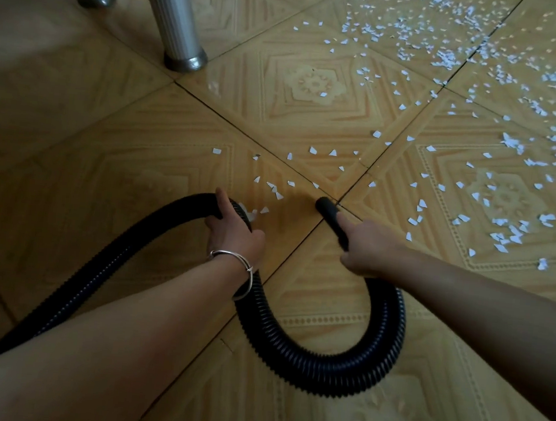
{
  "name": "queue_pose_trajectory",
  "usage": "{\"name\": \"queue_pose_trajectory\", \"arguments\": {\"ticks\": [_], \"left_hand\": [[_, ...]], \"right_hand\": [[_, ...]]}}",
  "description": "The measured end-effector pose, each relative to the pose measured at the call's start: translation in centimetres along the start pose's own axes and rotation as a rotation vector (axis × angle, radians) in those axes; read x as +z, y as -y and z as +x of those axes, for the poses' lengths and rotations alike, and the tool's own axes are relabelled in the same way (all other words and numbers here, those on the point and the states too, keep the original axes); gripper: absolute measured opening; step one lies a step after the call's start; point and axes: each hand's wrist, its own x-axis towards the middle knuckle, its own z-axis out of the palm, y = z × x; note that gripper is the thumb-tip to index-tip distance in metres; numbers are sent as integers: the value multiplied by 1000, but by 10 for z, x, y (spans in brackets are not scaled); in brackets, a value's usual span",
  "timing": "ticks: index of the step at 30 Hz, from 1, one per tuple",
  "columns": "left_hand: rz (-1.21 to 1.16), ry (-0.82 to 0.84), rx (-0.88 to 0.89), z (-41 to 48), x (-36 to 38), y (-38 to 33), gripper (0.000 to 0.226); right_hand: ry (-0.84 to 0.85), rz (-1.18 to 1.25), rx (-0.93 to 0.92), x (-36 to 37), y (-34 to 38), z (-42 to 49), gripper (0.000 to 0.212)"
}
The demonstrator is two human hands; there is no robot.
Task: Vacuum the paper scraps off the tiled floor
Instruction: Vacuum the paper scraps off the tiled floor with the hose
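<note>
Tool: black ribbed hose [321,377], looped on the floor [76,106] between both arms; its nozzle [327,210] points down at a tile joint.
Left hand [233,233]: fingers curled round the hose at the top of its bend, with a bangle [218,254] at the wrist.
Right hand [371,250]: grips the nozzle end, forefinger laid straight along it.
Scraps [447,60]: white paper bits, thick at the upper right, thinner toward the nozzle; a few lie just beyond the left hand.
Nozzle and scraps: the mouth sits on a bare patch, with the nearest bits close ahead and to either side.
Done: little, by the look of it; only the tiles near the person are free of paper.
Left: nearly all of it, the near scatter first and then the dense field at the right.
Obstacle: two metal legs [180,14] at the upper left, well apart from most of the paper.
</note>
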Motion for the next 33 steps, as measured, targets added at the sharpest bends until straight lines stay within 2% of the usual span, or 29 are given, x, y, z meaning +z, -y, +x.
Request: {"name": "queue_pose_trajectory", "arguments": {"ticks": [7,12,19,24,33], "left_hand": [[52,-7,12,9,-2,-11,88],[17,-19,-6,17,-5,-11,93],[-14,-2,-11,18,-8,1,93],[-4,-26,-5,21,-16,4,92],[22,-33,4,38,-34,6,94]], "right_hand": [[-29,-25,-22,-6,5,30,75],[-55,15,6,-19,4,49,68],[20,-33,-189,-3,23,25,77],[-16,-65,-138,-16,33,38,75],[-58,-139,-173,-27,79,63,75]]}}
